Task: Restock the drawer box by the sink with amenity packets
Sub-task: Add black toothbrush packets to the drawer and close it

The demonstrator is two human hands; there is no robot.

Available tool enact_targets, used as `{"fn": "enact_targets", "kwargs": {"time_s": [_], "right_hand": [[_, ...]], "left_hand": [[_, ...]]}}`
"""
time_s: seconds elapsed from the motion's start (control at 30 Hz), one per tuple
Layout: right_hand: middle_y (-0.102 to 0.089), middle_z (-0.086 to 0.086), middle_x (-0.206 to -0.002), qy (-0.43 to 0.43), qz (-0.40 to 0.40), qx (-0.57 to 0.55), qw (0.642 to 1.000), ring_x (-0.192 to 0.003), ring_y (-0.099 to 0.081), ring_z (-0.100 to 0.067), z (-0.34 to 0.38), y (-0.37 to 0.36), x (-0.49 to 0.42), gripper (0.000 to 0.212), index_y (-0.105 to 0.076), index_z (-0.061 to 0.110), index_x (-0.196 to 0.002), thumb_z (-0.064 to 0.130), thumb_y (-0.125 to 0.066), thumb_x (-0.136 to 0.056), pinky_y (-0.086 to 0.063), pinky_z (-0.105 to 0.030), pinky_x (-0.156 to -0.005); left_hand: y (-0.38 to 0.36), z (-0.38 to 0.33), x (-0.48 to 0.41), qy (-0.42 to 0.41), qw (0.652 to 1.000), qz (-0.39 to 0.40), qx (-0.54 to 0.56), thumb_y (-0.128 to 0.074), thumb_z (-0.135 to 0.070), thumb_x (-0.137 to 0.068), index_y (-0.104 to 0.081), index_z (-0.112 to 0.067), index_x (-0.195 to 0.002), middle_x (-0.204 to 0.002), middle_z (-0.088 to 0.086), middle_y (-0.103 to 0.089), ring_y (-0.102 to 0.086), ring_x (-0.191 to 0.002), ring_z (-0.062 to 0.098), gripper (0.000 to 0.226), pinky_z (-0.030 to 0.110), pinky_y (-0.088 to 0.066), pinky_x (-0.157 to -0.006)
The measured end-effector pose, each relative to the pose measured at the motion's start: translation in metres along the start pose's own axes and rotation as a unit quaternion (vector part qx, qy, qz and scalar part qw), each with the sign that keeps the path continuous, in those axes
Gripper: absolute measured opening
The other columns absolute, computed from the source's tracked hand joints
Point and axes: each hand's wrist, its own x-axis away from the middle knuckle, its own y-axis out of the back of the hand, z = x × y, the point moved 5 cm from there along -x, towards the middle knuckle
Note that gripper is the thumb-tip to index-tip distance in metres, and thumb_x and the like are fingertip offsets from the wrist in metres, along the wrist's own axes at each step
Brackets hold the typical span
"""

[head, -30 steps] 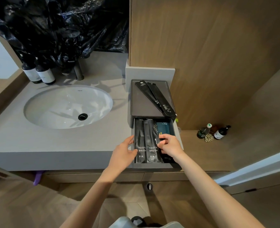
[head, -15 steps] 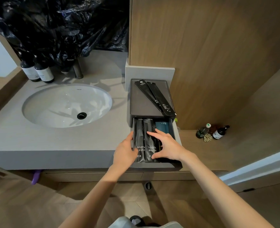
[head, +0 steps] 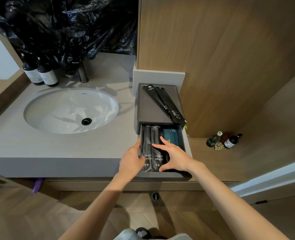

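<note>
Beneath the spread right grip lies a toothbrush packet.

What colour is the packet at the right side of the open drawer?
Dark teal. The packet shows in the head view, the only view here.

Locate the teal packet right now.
Head view: the teal packet lies in the open drawer, right side, beside two black toothbrush packets, partly under the right hand.
</note>
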Motion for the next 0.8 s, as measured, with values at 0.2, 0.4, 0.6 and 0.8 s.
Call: {"fn": "enact_targets", "kwargs": {"time_s": [0.2,0.4,0.6,0.8], "right_hand": [[-0.027,0.005,-0.157,0.000,-0.052,-0.038,0.998,-0.143,-0.030,-0.017,-0.002,0.023,0.010,0.066,-0.042,0.032,-0.142,0.017,-0.070,-0.085,-0.027,-0.036,-0.117],[-0.062,0.001,-0.125,0.027,-0.218,-0.091,0.971,-0.108,-0.060,-0.008,0.014,0.083,0.018,0.035,-0.063,0.021,-0.123,0.010,-0.061,-0.090,-0.047,-0.019,-0.097],[-0.059,-0.002,-0.130,-0.023,-0.292,-0.062,0.954,-0.118,-0.053,-0.020,0.002,0.126,-0.017,0.036,-0.059,0.019,-0.126,0.020,-0.061,-0.090,-0.044,-0.037,-0.103],[-0.054,-0.005,-0.137,-0.107,-0.247,-0.087,0.959,-0.131,-0.042,-0.029,-0.022,0.135,-0.064,0.056,-0.049,0.020,-0.133,0.038,-0.067,-0.083,-0.037,-0.045,-0.108]], "left_hand": [[0.010,-0.005,0.004,-0.031,0.998,-0.005,-0.051,-0.056,-0.022,-0.091,-0.015,-0.018,-0.152,-0.150,0.007,-0.037,-0.041,-0.134,0.024,0.073,0.036,-0.038,-0.107],[0.022,-0.047,0.005,-0.213,0.963,-0.088,-0.137,-0.055,-0.022,-0.094,-0.026,-0.014,-0.149,-0.156,0.006,-0.026,-0.025,-0.144,0.022,0.063,0.035,-0.020,-0.119],[-0.005,-0.053,-0.007,-0.228,0.931,0.027,-0.285,-0.037,-0.034,-0.101,-0.011,-0.023,-0.153,-0.160,0.001,-0.015,-0.026,-0.144,0.015,0.059,0.038,-0.001,-0.121],[-0.017,-0.037,-0.014,-0.219,0.910,0.069,-0.346,-0.029,-0.040,-0.102,-0.005,-0.022,-0.152,-0.162,-0.001,-0.006,-0.013,-0.148,0.013,0.059,0.044,0.001,-0.121]]}}
